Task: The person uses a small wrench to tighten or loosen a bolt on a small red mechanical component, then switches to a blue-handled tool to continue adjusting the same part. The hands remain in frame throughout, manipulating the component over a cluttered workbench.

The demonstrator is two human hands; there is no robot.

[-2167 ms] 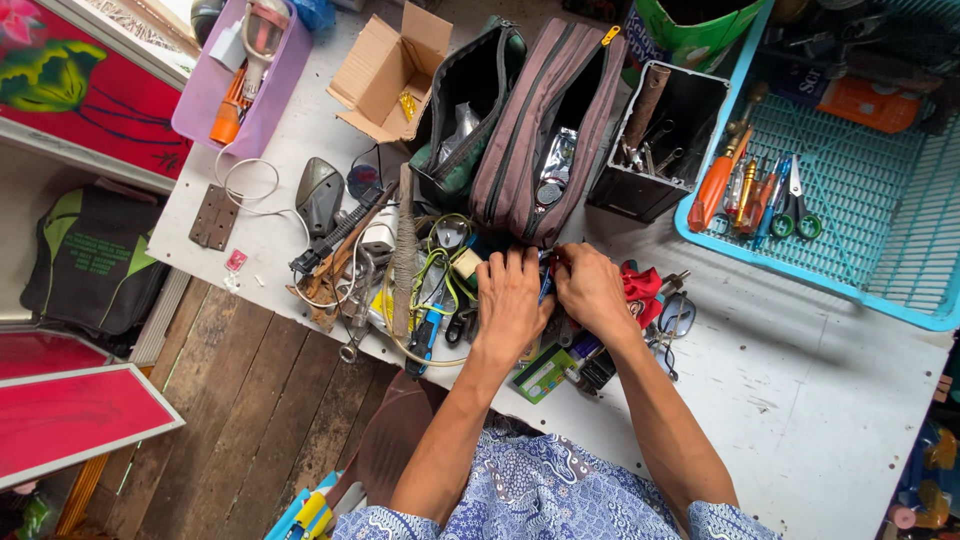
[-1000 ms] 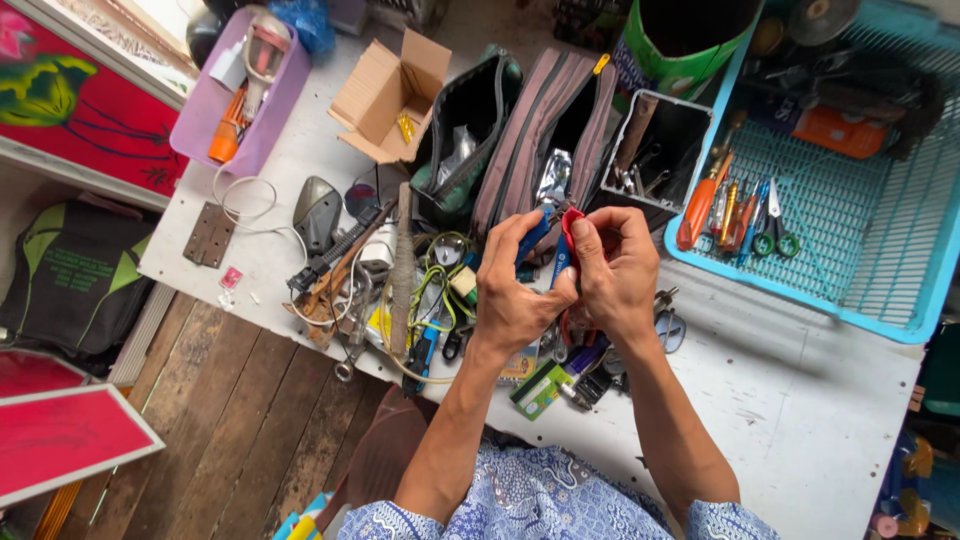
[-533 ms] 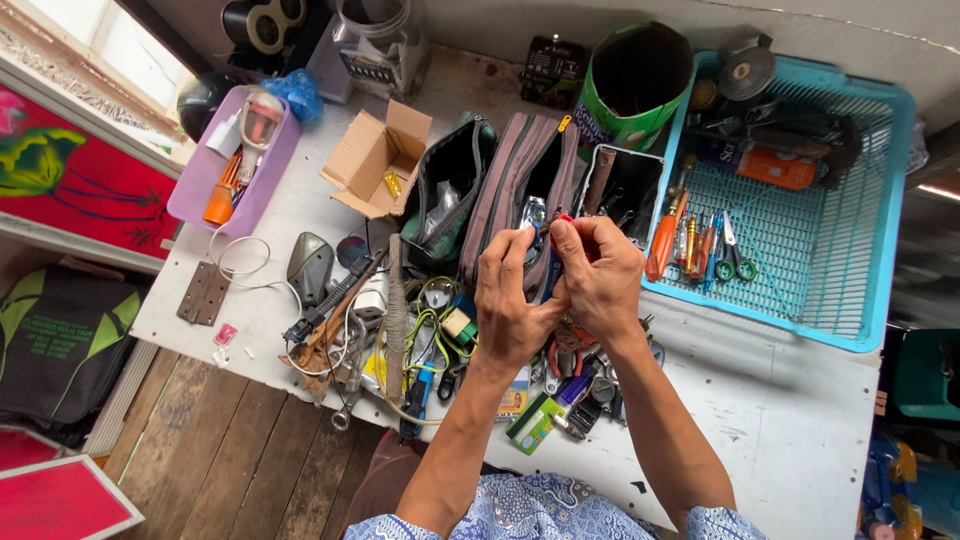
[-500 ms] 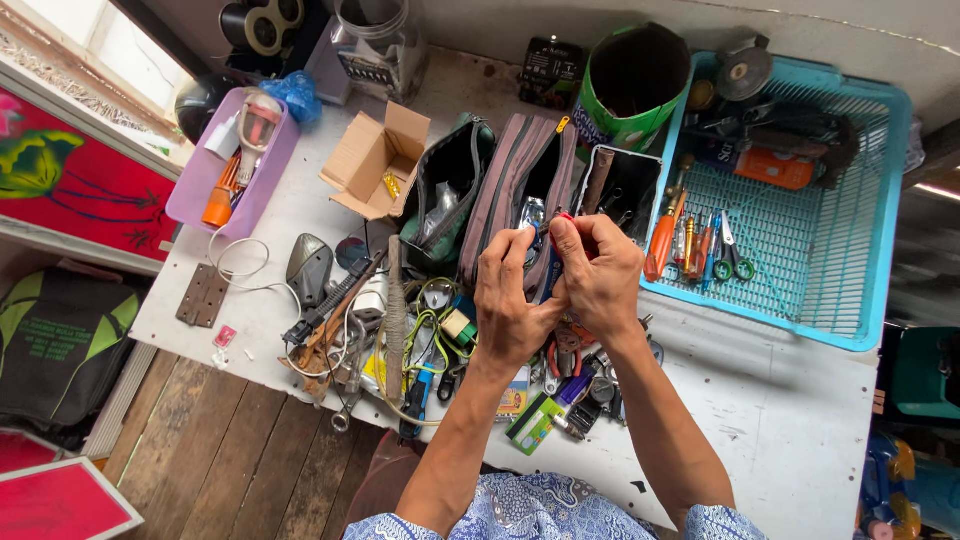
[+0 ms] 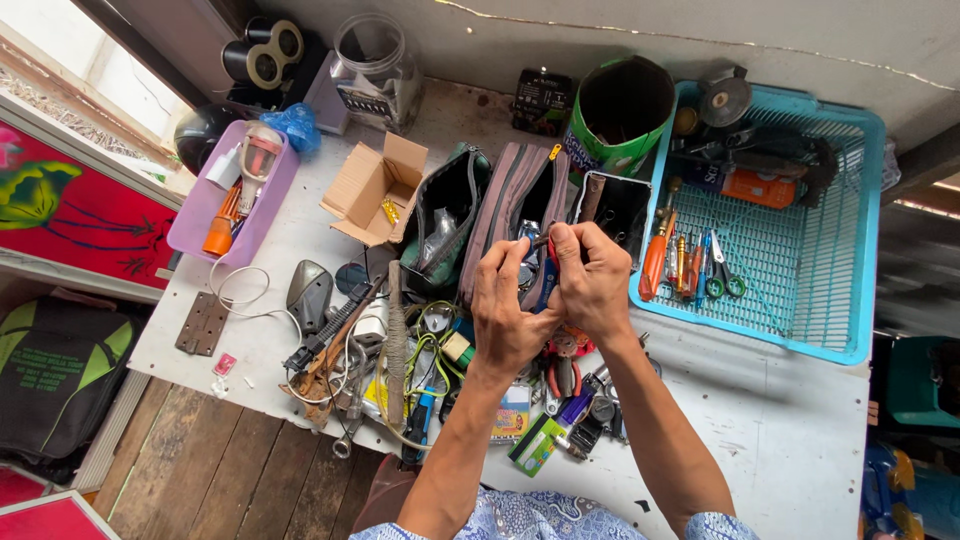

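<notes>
Pliers (image 5: 545, 262) with blue and red handles are pinched between both hands, raised above the cluttered white surface (image 5: 790, 430) and held over the mouth of an open brownish zip pouch (image 5: 515, 205). Only a small part of the tool shows between the fingers, so its exact kind is hard to tell. The left hand (image 5: 507, 312) is curled closed around the lower part, thumb and forefinger up at the metal end; the right hand (image 5: 592, 278) is closed on it from the other side, fingertips meeting those of the left.

Just beside the pouch on the left lies a dark green pouch (image 5: 445, 215), also open, and next to that an open cardboard box (image 5: 372, 188). Behind the hands stands a small black metal tin (image 5: 620, 205) and a green cylindrical container (image 5: 622, 115). To the right sits a blue plastic basket (image 5: 830, 300) holding screwdrivers (image 5: 655, 258), small scissors (image 5: 722, 275) and an orange power tool (image 5: 755, 185).

Under the forearms spreads a heap of loose tools: red-handled cutters (image 5: 563, 365), yellow-green wire (image 5: 425, 355), a file with a wrapped handle (image 5: 397, 340) and a green packet (image 5: 538, 442). Further left lie a metal hinge (image 5: 203, 322), a coil of white cable (image 5: 235, 290) and a lilac tray (image 5: 215, 210) with a glue bottle. A glass jar (image 5: 375, 70) and rolls of tape (image 5: 262, 55) stand at the back.
</notes>
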